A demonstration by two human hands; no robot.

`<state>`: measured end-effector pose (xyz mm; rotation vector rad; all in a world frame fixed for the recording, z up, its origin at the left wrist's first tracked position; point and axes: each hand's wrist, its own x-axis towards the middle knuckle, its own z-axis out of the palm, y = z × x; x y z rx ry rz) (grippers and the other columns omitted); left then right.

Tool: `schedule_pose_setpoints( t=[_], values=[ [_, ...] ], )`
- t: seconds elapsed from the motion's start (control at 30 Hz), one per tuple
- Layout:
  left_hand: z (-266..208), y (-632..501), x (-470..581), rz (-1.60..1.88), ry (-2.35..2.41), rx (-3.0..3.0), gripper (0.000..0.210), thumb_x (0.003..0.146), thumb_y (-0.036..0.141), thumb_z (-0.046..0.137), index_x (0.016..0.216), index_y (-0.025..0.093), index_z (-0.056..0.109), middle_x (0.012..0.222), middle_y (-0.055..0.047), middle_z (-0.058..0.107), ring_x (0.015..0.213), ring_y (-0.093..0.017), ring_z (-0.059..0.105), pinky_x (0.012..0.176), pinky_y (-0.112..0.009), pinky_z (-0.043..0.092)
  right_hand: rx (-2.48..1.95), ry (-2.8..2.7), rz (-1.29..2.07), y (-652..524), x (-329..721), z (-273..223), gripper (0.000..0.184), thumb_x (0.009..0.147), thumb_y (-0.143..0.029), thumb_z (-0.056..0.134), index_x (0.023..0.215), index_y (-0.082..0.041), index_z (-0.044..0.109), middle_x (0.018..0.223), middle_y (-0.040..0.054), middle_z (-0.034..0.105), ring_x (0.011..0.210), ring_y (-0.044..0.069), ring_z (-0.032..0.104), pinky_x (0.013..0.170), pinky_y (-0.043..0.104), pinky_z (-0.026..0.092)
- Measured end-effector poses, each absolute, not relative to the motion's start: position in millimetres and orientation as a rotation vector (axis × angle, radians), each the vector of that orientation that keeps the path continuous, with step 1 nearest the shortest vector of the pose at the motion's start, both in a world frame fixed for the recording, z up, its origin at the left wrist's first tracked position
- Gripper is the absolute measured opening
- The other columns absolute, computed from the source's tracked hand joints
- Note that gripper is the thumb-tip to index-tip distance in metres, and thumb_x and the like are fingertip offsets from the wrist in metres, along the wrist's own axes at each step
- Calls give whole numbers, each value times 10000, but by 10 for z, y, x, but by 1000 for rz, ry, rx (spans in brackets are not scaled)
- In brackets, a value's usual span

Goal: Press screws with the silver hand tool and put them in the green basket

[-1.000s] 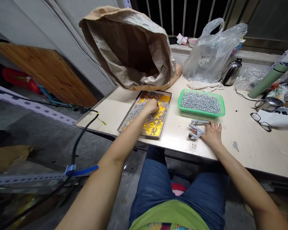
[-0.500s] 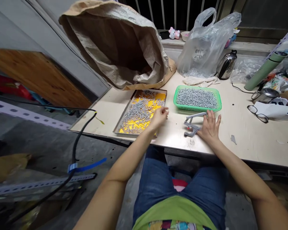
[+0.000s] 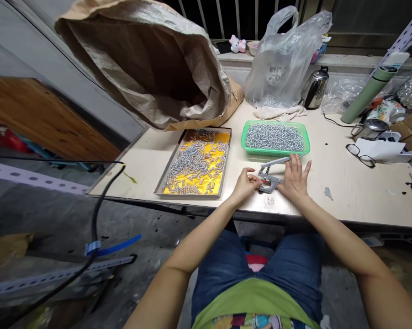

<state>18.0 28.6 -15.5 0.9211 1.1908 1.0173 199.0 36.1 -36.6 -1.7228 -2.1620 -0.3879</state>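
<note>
A pair of grey spring-loaded hand pliers (image 3: 273, 182), with a red bit at the jaws, lies on the table in front of me. My right hand (image 3: 295, 179) is over its handle ends, fingers on the upper handle and palm by the lower one. The handles stand apart. At the jaws, my left hand (image 3: 247, 183) has thumb and fingertips pinched together; whatever they hold is too small to make out. Left of that hand is a shallow tray (image 3: 192, 196) with a yellow lining and many small metal screw-like pieces (image 3: 188, 162). Behind the pliers stands a green plastic basket (image 3: 276, 152) full of similar pieces.
A large open paper sack (image 3: 144, 68) leans behind the tray. Farther back are a clear plastic bag (image 3: 272, 77), a cloth (image 3: 281, 113) and a metal kettle (image 3: 316, 89). Eyeglasses (image 3: 365, 160), a lidded cup (image 3: 372, 129) and a green flask (image 3: 368, 96) are at the right.
My left hand has moved right, from the tray's edge to the jaws of the pliers. My right hand stays at the handles. The view has shifted slightly.
</note>
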Motion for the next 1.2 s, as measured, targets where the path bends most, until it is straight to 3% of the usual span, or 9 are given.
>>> schedule_pose_setpoints(
  t=[0.33, 0.5, 0.67, 0.9, 1.0, 1.1, 1.2],
  values=[
    [-99, 445, 73, 673, 1097, 1181, 722, 627, -22, 678, 1259, 120, 360, 613, 74, 557, 526, -81, 526, 542, -219, 404, -1713, -2155, -349, 338, 1960, -362, 674, 878, -494, 373, 1363, -26, 345, 1520, 265, 251, 1455, 335, 72, 1116, 657, -111],
    [-85, 441, 76, 647, 1043, 1190, 746, 584, -42, 687, 1245, 130, 388, 749, 13, 613, 648, -118, 604, 573, -226, 443, -1672, -2168, -361, 325, 1950, -381, 664, 864, -442, 381, 1389, -43, 305, 1546, 248, 197, 1465, 330, 15, 1108, 666, -122],
    [-162, 407, 48, 690, 1022, 1155, 778, 596, -31, 682, 1290, 123, 365, 675, 51, 582, 587, -88, 565, 563, -207, 421, -1661, -2173, -357, 314, 1942, -370, 707, 838, -473, 415, 1387, -41, 304, 1531, 251, 223, 1457, 343, 29, 1114, 670, -90],
    [-184, 344, 20, 747, 1005, 1070, 793, 591, -3, 717, 1295, 126, 376, 644, 51, 599, 579, -87, 567, 594, -214, 435, -1642, -2163, -359, 315, 1947, -331, 589, 853, -479, 426, 1272, -66, 454, 1406, 243, 411, 1388, 363, 232, 1122, 662, 21],
    [-124, 307, 11, 735, 1010, 1026, 815, 562, 27, 775, 1277, 123, 395, 626, 50, 603, 577, -100, 584, 588, -213, 436, -1647, -2186, -357, 326, 1954, -292, 478, 853, -491, 444, 1097, -100, 570, 1219, 213, 564, 1199, 344, 442, 1091, 588, 213],
    [-56, 274, -21, 768, 1054, 978, 760, 609, 137, 811, 1258, 129, 415, 621, 42, 618, 550, -90, 573, 543, -187, 401, -1760, -2235, -288, 320, 1933, -218, 444, 842, -507, 472, 986, -110, 607, 970, 174, 646, 920, 281, 553, 861, 415, 417],
    [-19, 264, -60, 869, 1173, 908, 526, 716, 328, 769, 1129, 139, 504, 642, 14, 646, 496, -63, 531, 475, -163, 331, -1957, -2319, -149, 291, 1885, -126, 459, 863, -530, 450, 926, -110, 625, 844, 161, 666, 803, 256, 587, 657, 313, 385]
  ],
)
